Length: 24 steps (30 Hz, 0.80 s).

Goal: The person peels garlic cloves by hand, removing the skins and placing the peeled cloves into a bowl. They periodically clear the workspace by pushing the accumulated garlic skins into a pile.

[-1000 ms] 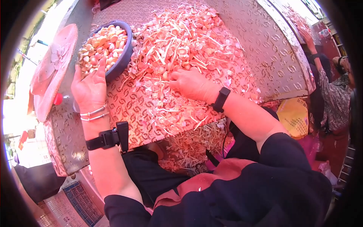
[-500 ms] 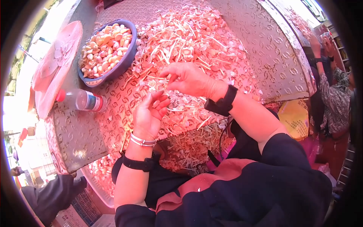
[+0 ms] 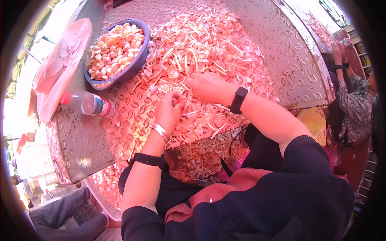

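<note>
A wide heap of garlic cloves, skins and dry stems [image 3: 201,44] lies on the patterned metal table. My right hand [image 3: 209,87], palm down, is at the near edge of the heap with its fingertips pressed together among the skins; what they hold is hidden. Just to its left, my left hand [image 3: 169,111] is curled, thumb and fingers drawn in, over the skins; its contents cannot be made out. Beyond it to the left, a blue bowl [image 3: 141,60] is filled with peeled garlic cloves [image 3: 114,50].
A clear plastic bottle with a red cap [image 3: 90,103] lies left of my hands, near a pink sun hat [image 3: 64,66]. A crate of garlic [image 3: 105,182] stands below the table's left edge. Another person [image 3: 356,96] sits at right; a person's legs [image 3: 64,213] show lower left.
My right hand has come down to the heap's edge, its fingers now among the skins. My left hand has turned from palm up to back up and moved slightly right.
</note>
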Tool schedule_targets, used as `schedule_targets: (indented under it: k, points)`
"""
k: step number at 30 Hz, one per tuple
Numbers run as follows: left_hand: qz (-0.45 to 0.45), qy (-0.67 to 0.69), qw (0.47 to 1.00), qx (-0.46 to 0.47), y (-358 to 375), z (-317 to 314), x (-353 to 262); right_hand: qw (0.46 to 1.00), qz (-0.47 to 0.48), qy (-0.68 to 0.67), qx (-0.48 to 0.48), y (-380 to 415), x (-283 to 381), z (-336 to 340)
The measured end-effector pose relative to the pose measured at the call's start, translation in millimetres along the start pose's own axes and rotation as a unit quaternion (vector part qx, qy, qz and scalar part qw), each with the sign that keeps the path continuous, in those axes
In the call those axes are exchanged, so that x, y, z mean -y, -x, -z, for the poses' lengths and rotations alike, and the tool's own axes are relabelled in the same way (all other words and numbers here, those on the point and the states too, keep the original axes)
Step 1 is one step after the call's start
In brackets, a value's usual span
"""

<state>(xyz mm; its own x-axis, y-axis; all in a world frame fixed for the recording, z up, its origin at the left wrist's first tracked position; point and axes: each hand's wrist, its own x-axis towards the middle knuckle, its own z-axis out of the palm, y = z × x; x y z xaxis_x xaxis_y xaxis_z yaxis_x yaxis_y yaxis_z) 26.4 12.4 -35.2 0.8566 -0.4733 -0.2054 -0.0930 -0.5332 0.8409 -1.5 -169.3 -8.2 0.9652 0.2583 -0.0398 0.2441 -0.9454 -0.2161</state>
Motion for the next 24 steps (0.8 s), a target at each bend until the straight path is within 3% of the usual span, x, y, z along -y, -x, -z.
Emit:
schedule_targets:
  k: [2, 4, 6, 8, 9, 10, 11, 12, 13, 14, 16, 17, 21, 24]
  points:
    - [-0.031, -0.025, 0.999, -0.020, -1, -9, 12, 0.999, -0.020, -0.024, -0.032, 7, 0, 3]
    - [-0.020, -0.012, 1.000, -0.015, -3, -11, 13, 0.966, -0.051, -0.220, -0.129, 13, 0, 13]
    - [-0.018, -0.012, 1.000, -0.018, -1, -9, 10, 0.961, -0.066, -0.226, -0.146, 18, 4, 13]
    - [-0.063, -0.020, 0.997, -0.037, 1, -8, 6, 0.832, -0.197, -0.519, -0.011, 21, 12, 9]
    - [-0.062, 0.062, 0.996, -0.028, 0, -9, 5, 0.784, -0.212, -0.583, 0.000, 21, 14, 4]
    - [-0.063, 0.060, 0.996, -0.024, 0, -10, 3, 0.782, -0.215, -0.585, -0.002, 22, 14, 2]
    - [-0.040, 0.190, 0.981, 0.002, 1, -10, 0, 0.748, -0.191, -0.636, -0.002, 22, 14, 3]
    - [-0.016, 0.317, 0.948, 0.026, 3, -5, -9, 0.712, -0.164, -0.682, 0.001, 20, 14, 5]
    - [0.053, 0.346, 0.932, 0.094, 6, 10, -20, 0.688, -0.166, -0.707, -0.003, 21, 12, 8]
    - [0.052, 0.345, 0.933, 0.093, 9, 14, -27, 0.688, -0.164, -0.707, -0.004, 21, 10, 6]
    - [0.073, 0.476, 0.868, 0.125, 13, 12, -37, 0.761, -0.121, -0.634, -0.063, 21, 9, 4]
    - [0.082, 0.495, 0.857, 0.119, 14, 10, -38, 0.771, -0.112, -0.621, -0.085, 23, 11, 3]
    - [0.070, 0.488, 0.865, 0.090, 18, 6, -45, 0.768, -0.103, -0.625, -0.098, 24, 14, 7]
    - [-0.001, 0.431, 0.900, 0.070, 21, 7, -45, 0.737, -0.069, -0.663, -0.108, 24, 11, 19]
